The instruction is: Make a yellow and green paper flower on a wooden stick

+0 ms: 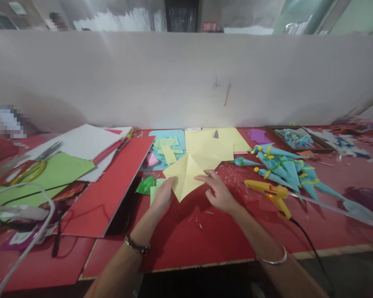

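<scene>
A creased sheet of pale yellow paper (186,174) is held in the air above the red table, its middle fold running up and down. My left hand (163,196) grips its lower left edge, thumb on the near face. At the right edge, my right hand (219,192) has the paper between its fingers, with one finger stretched across the front. Behind it lie larger yellow sheets (242,138). Left of the paper are light green paper strips (168,153) on a blue sheet and a green plastic packet (146,185).
On the right rest a yellow glue gun (267,189) with a cord, blue paper cones (282,169) and a brown tray (320,142). Leftward are a red board (108,188), yellow-handled scissors (29,171) and a white cable (51,211). A white partition (158,78) stands behind.
</scene>
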`<state>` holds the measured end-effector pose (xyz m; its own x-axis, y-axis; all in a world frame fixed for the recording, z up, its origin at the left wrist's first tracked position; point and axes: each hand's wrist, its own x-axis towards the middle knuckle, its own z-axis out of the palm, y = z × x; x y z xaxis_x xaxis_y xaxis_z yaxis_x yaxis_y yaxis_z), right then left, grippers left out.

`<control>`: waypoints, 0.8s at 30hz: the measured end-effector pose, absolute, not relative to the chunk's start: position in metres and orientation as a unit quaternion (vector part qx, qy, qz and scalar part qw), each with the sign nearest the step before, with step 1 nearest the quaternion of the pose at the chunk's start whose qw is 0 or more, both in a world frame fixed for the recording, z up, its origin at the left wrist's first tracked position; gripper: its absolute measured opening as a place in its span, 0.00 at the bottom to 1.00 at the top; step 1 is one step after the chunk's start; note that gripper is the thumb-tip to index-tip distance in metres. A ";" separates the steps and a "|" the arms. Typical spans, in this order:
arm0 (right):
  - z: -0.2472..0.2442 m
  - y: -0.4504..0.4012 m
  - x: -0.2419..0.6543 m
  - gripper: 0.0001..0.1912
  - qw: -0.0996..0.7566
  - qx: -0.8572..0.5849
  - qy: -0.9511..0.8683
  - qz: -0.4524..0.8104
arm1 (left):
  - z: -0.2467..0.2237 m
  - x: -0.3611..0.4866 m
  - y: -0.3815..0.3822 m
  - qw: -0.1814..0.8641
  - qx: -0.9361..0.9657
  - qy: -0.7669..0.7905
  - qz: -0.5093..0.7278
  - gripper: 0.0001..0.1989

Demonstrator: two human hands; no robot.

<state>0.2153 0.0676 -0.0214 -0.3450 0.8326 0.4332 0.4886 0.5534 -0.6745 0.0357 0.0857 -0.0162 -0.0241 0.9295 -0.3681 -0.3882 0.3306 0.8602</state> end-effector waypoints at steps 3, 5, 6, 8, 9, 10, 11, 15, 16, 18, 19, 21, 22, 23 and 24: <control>-0.019 0.067 0.214 0.20 0.403 -0.427 -0.779 0.222 | -0.010 0.037 0.083 0.690 0.280 0.455 0.488 0.11; -0.018 0.067 0.213 0.09 0.433 -0.432 -0.755 0.236 | -0.007 0.036 0.082 0.721 0.320 0.418 0.451 0.13; -0.017 0.068 0.212 0.05 0.449 -0.440 -0.738 0.246 | -0.007 0.035 0.082 0.733 0.349 0.398 0.427 0.14; -0.017 0.069 0.211 0.08 0.472 -0.462 -0.701 0.268 | -0.009 0.033 0.082 0.737 0.418 0.361 0.389 0.16; -0.017 0.069 0.210 0.10 0.477 -0.474 -0.685 0.280 | -0.011 0.033 0.083 0.721 0.449 0.359 0.386 0.17; -0.018 0.070 0.209 0.11 0.477 -0.484 -0.674 0.290 | -0.014 0.032 0.083 0.692 0.476 0.373 0.395 0.17; -0.018 0.070 0.209 0.11 0.474 -0.488 -0.668 0.300 | -0.016 0.032 0.083 0.653 0.497 0.399 0.409 0.16; -0.018 0.068 0.207 0.13 0.448 -0.485 -0.677 0.326 | -0.019 0.032 0.082 0.534 0.543 0.500 0.413 0.16; -0.017 0.068 0.207 0.13 0.444 -0.485 -0.675 0.334 | -0.018 0.033 0.081 0.529 0.549 0.506 0.403 0.18; -0.017 0.067 0.206 0.12 0.450 -0.486 -0.656 0.362 | -0.016 0.033 0.080 0.532 0.548 0.508 0.399 0.19; -0.017 0.067 0.205 0.11 0.460 -0.485 -0.638 0.382 | -0.016 0.034 0.080 0.534 0.542 0.508 0.404 0.18; -0.018 0.067 0.205 0.10 0.490 -0.484 -0.593 0.418 | -0.017 0.036 0.080 0.539 0.519 0.509 0.425 0.17; -0.019 0.068 0.206 0.09 0.506 -0.484 -0.571 0.428 | -0.018 0.036 0.080 0.544 0.503 0.507 0.440 0.17; -0.020 0.069 0.206 0.09 0.522 -0.487 -0.551 0.432 | -0.020 0.037 0.081 0.551 0.486 0.503 0.456 0.16; -0.021 0.071 0.207 0.09 0.536 -0.491 -0.535 0.431 | -0.022 0.038 0.082 0.559 0.466 0.497 0.473 0.15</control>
<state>0.2074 0.0706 -0.0212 0.0558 0.9870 0.1505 0.0633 0.1469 -0.9871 0.0378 0.0821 -0.0216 0.0590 0.9917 -0.1139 -0.0648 0.1177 0.9909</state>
